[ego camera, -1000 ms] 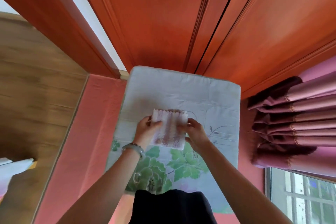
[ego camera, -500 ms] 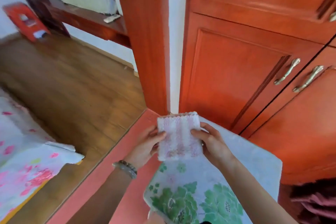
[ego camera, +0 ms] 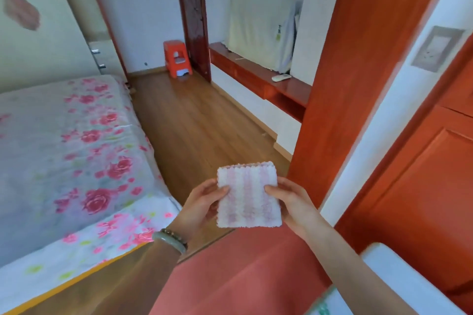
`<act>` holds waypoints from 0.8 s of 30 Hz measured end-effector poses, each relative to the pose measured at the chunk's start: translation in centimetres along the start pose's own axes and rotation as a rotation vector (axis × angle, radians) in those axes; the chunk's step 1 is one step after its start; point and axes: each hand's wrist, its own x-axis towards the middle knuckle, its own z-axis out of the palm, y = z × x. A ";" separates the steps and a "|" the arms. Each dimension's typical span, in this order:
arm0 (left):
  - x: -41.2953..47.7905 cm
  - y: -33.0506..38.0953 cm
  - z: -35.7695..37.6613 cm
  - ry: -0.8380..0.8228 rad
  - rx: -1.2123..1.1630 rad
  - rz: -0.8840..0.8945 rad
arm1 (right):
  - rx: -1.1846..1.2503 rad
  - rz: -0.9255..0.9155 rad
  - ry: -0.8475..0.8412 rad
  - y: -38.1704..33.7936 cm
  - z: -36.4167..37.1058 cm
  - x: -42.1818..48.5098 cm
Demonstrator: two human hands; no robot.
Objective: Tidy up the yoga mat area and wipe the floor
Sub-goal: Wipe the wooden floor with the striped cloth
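A folded pink-and-white striped fluffy cloth is held up in front of me by both hands. My left hand pinches its left edge and my right hand pinches its right edge. A bracelet sits on my left wrist. Below my arms lies a salmon-pink mat, and a corner of the white floral cushion shows at the bottom right. The brown wooden floor stretches ahead.
A bed with a rose-print sheet fills the left. An orange stool stands by the far door. A low red shelf runs along the right wall. A red-brown wardrobe and post stand at the right.
My view has swung up and left from the cushion and wardrobe to the room with the bed. Both hands still hold the cloth, now raised above the pink mat's edge.
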 end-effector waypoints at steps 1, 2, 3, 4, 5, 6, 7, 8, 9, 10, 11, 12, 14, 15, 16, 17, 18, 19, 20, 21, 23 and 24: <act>0.1 0.9 -1.9 0.002 -0.009 -0.001 | -0.001 0.002 -0.006 0.1 1.8 1.2; 0.3 1.8 -3.8 0.003 -0.024 0.005 | -0.001 -0.001 -0.007 0.2 3.7 2.3; 0.6 2.5 -5.6 0.006 -0.043 0.011 | -0.001 -0.007 -0.010 0.4 5.4 3.4; 0.9 3.1 -7.2 0.011 -0.059 0.017 | 0.000 -0.016 -0.015 0.5 7.0 4.4; 1.1 3.7 -8.6 0.019 -0.078 0.022 | -0.005 -0.025 -0.015 0.6 8.5 5.4; 1.4 4.1 -9.8 0.028 -0.097 0.028 | -0.010 -0.030 -0.012 0.8 9.8 6.2; 1.8 4.4 -10.9 0.033 -0.116 0.033 | -0.014 -0.031 -0.011 1.0 10.9 7.0; 2.2 4.7 -11.8 0.039 -0.132 0.031 | -0.012 -0.026 -0.009 1.2 11.7 7.7; 2.6 5.0 -12.5 0.045 -0.143 0.026 | -0.013 -0.022 -0.008 1.4 12.3 8.3; 3.1 5.1 -13.2 0.051 -0.148 0.020 | -0.018 -0.020 -0.007 1.5 12.8 9.0; 3.6 5.3 -13.6 0.049 -0.146 0.016 | -0.026 -0.018 -0.010 1.5 13.0 9.6; 4.2 5.3 -13.9 0.045 -0.146 0.014 | -0.032 -0.017 -0.013 1.5 13.2 10.2; 5.3 5.4 -14.3 0.039 -0.153 0.008 | -0.031 -0.012 -0.010 1.5 13.2 11.5; 6.0 5.3 -14.5 0.041 -0.156 0.006 | -0.030 -0.007 -0.005 1.4 13.1 12.4; 6.6 5.2 -14.5 0.038 -0.158 0.004 | -0.030 -0.001 -0.001 1.3 13.0 13.1; 7.3 5.3 -14.5 0.035 -0.155 0.003 | -0.027 0.006 0.000 1.1 12.8 14.0; 8.2 5.3 -14.5 0.036 -0.151 0.000 | -0.022 0.014 -0.002 1.0 12.5 15.1; 9.3 5.4 -14.5 0.045 -0.148 -0.007 | -0.013 0.021 -0.007 0.8 12.2 16.2; 10.5 5.6 -14.4 0.061 -0.151 -0.018 | -0.004 0.028 -0.013 0.5 11.8 17.5; 11.7 5.8 -14.3 0.077 -0.157 -0.028 | -0.001 0.038 -0.018 0.3 11.3 18.8; 14.5 6.0 -13.9 0.090 -0.181 -0.039 | -0.016 0.057 -0.022 -0.5 10.3 21.7; 16.0 6.1 -13.6 0.097 -0.194 -0.041 | -0.027 0.064 -0.028 -0.9 9.7 23.2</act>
